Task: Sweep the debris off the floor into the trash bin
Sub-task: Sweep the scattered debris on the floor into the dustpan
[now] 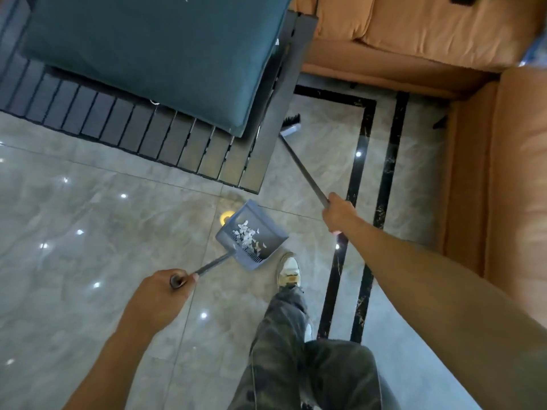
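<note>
Now L grip wrapped round dustpan handle, R grip round broom handle, debris in pan.

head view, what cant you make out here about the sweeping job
Trash bin: nowhere in the head view, beyond the frame.
Broom head: partly behind the bench corner; debris beneath it unseen.
Scraps in the dustpan: too small to identify.
Anything under the bench: covered by its slats.

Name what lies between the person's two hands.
In the head view, the dustpan, with white debris in it, lies between the left hand gripping its handle and the right hand gripping the broom.
</note>
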Motion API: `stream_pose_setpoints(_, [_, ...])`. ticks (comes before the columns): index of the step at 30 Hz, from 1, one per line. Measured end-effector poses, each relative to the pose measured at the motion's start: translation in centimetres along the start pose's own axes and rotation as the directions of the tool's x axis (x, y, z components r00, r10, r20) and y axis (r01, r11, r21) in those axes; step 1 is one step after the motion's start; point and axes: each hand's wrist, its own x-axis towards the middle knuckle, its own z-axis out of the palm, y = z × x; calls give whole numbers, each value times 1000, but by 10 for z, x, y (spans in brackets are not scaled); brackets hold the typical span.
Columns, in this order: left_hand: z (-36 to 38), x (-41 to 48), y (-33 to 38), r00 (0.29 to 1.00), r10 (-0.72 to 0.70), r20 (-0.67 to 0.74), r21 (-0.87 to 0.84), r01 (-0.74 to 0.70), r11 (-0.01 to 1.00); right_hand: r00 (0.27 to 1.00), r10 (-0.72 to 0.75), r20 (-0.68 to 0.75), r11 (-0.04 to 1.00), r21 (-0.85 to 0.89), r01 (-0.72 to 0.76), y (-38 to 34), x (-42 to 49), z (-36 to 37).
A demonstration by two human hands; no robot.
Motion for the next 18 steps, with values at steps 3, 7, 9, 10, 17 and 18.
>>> stream_pose_setpoints(3, [-2,2,0,999,-32,7,8,32,999,998,57,36,998,26,-58,-9,23,-1])
stream_pose_setpoints(7, [3,-5,4,999,-34,-1,11,34,999,968,215,129,975,28,-220,31,18,-3])
stream_pose_setpoints(9, [9,-13,10,999,-41,-14,15,41,999,953,262,154,964,-5,-265,72,4,-8])
stream_pose_setpoints(10, [13,-17,13,999,-47,-26,18,48,999,945,280,166,959,3,-285,94,-7,-10])
stream_pose_setpoints(17, [48,-64,33,989,-62,-133,-8,61,998,873,417,254,909,-105,-404,220,-118,-41])
stream_pose_setpoints(18, [53,-71,34,987,-72,-145,-7,72,997,861,437,258,899,-128,-418,232,-134,-47])
